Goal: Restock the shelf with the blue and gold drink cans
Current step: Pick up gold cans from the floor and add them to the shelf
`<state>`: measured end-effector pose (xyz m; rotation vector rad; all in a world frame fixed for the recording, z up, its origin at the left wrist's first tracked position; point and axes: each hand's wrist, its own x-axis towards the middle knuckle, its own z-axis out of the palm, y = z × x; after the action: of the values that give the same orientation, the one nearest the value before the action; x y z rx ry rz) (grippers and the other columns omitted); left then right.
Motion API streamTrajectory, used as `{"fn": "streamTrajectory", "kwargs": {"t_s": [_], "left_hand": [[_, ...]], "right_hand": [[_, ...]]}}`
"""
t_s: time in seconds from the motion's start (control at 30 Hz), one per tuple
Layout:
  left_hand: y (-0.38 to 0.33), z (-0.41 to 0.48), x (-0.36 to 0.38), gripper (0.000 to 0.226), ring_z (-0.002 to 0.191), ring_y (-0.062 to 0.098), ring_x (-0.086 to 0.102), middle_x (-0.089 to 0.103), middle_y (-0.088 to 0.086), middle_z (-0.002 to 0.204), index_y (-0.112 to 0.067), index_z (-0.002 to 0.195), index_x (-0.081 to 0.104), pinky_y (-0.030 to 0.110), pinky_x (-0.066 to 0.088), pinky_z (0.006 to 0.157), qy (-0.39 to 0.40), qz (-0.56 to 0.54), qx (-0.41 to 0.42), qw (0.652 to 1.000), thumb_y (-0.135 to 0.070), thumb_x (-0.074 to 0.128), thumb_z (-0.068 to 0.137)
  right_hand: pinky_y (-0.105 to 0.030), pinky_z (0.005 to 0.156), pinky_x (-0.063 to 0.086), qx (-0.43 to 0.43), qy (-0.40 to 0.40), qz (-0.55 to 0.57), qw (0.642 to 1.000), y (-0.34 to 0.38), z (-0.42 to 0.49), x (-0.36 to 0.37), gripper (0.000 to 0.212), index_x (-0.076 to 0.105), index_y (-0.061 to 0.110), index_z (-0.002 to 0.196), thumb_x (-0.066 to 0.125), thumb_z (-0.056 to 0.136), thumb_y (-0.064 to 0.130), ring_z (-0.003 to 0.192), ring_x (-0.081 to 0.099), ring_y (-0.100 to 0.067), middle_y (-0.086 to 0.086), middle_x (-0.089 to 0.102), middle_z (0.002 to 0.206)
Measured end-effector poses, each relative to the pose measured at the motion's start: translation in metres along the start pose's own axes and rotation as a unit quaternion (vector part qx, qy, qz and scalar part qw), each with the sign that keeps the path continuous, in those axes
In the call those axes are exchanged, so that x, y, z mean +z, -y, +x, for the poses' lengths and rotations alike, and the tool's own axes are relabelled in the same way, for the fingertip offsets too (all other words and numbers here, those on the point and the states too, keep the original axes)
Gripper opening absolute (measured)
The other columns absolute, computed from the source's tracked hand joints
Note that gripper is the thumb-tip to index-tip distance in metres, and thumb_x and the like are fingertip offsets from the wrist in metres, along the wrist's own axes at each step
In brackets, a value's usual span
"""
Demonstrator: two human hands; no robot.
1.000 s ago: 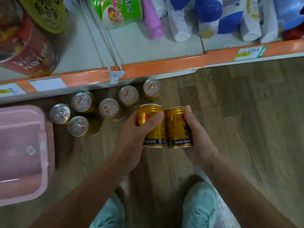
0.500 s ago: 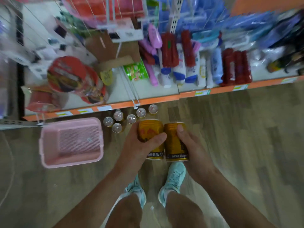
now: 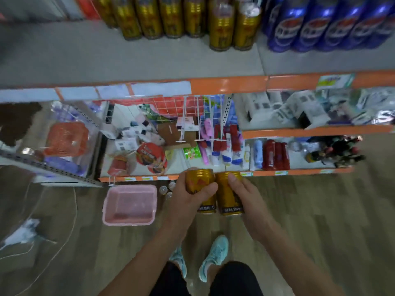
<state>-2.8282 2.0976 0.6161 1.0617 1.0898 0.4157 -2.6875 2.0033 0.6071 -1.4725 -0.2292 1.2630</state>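
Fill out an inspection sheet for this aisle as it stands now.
Surface: top shelf has bare grey space left of its gold cans.
Job's things: left can and right can held side by side; spare cans stand on the floor.
Clutter: pink basket on the floor; blurred white object further left.
Hands: left hand and right hand each grip one can.
Cables: thin white cord curves across the floor.
Surroundings: blue cans beside the gold ones; mixed goods on lower shelves.
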Motion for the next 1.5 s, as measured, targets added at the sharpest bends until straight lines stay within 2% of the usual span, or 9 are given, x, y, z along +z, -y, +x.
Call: {"fn": "streamTrajectory", "kwargs": {"t_s": [0.23,0.37,0.5,0.73,0.9,1.03,1.17,1.33,1.5], "left_hand": [[-0.064,-0.032,0.023,0.051,0.103,0.023,0.072,0.073,0.001,0.114,-0.027,0.124,0.060,0.051,0.059,0.089,-0.001,-0.035,0.074,0.997,-0.023,0.085,0.080],[-0.097,-0.033,0.024,0.055,0.097,0.012,0.072,0.071,-0.003,0.112,-0.028,0.125,0.057,0.026,0.060,0.075,-0.003,-0.012,0.109,0.994,-0.031,0.084,0.077],[-0.124,-0.019,0.017,0.071,0.105,0.013,0.070,0.069,-0.006,0.117,-0.033,0.131,0.054,0.034,0.062,0.085,0.007,0.026,0.142,0.990,-0.048,0.085,0.069],[-0.162,0.025,-0.015,0.073,0.100,0.014,0.071,0.069,-0.002,0.115,-0.035,0.128,0.054,0.033,0.062,0.081,0.016,0.021,0.158,0.987,-0.044,0.089,0.065],[-0.192,0.060,-0.051,0.076,0.099,0.013,0.071,0.069,-0.004,0.111,-0.033,0.128,0.054,0.039,0.061,0.086,0.017,0.040,0.181,0.982,-0.048,0.092,0.064],[-0.212,0.089,-0.080,0.077,0.100,0.014,0.070,0.068,-0.007,0.110,-0.042,0.127,0.051,0.043,0.060,0.089,0.019,0.067,0.192,0.979,-0.057,0.086,0.060],[-0.225,0.112,-0.096,0.071,0.102,0.015,0.068,0.064,-0.006,0.113,-0.040,0.131,0.049,0.044,0.059,0.091,0.038,0.088,0.208,0.973,-0.048,0.086,0.071],[-0.235,0.140,-0.094,0.064,0.100,0.009,0.066,0.062,-0.010,0.114,-0.035,0.131,0.049,0.036,0.059,0.088,0.045,0.098,0.215,0.971,-0.031,0.086,0.078],[-0.243,0.170,-0.082,0.063,0.087,-0.001,0.067,0.068,-0.006,0.107,-0.026,0.124,0.053,0.014,0.053,0.073,0.031,0.075,0.229,0.970,-0.013,0.089,0.073]], "right_hand": [[-0.057,0.095,0.055,-0.061,0.028,-0.044,0.997,0.074,-0.023,0.002,0.054,0.068,0.025,0.121,0.072,0.081,0.060,0.104,0.072,-0.028,-0.007,0.075,0.113],[-0.054,0.096,0.055,-0.104,0.036,-0.066,0.992,0.109,-0.025,0.009,0.063,0.067,0.027,0.123,0.072,0.074,0.066,0.106,0.072,-0.026,-0.004,0.075,0.115],[-0.043,0.090,0.059,-0.132,0.038,-0.074,0.988,0.139,-0.020,0.021,0.056,0.062,0.028,0.125,0.071,0.081,0.062,0.101,0.074,-0.017,0.003,0.075,0.112],[-0.028,0.078,0.061,-0.171,0.042,-0.101,0.979,0.171,0.008,0.060,0.054,0.058,0.032,0.124,0.065,0.077,0.058,0.097,0.073,-0.011,0.005,0.073,0.113],[-0.042,0.089,0.061,-0.178,0.018,-0.125,0.976,0.186,0.042,0.099,0.065,0.060,0.036,0.126,0.079,0.072,0.065,0.104,0.072,-0.017,0.005,0.072,0.117],[-0.039,0.087,0.061,-0.185,-0.011,-0.142,0.972,0.194,0.069,0.127,0.056,0.061,0.035,0.124,0.076,0.077,0.063,0.103,0.071,-0.016,0.004,0.072,0.116],[-0.043,0.088,0.061,-0.191,-0.030,-0.147,0.970,0.202,0.087,0.143,0.055,0.060,0.041,0.120,0.079,0.073,0.063,0.104,0.070,-0.018,0.003,0.069,0.116],[-0.037,0.088,0.060,-0.204,-0.057,-0.172,0.962,0.217,0.113,0.144,0.048,0.059,0.032,0.123,0.082,0.081,0.035,0.099,0.071,-0.013,0.004,0.071,0.111],[-0.021,0.079,0.053,-0.218,-0.042,-0.206,0.953,0.236,0.146,0.131,0.053,0.059,0.023,0.124,0.085,0.078,0.016,0.097,0.069,-0.005,0.005,0.071,0.110]]}}
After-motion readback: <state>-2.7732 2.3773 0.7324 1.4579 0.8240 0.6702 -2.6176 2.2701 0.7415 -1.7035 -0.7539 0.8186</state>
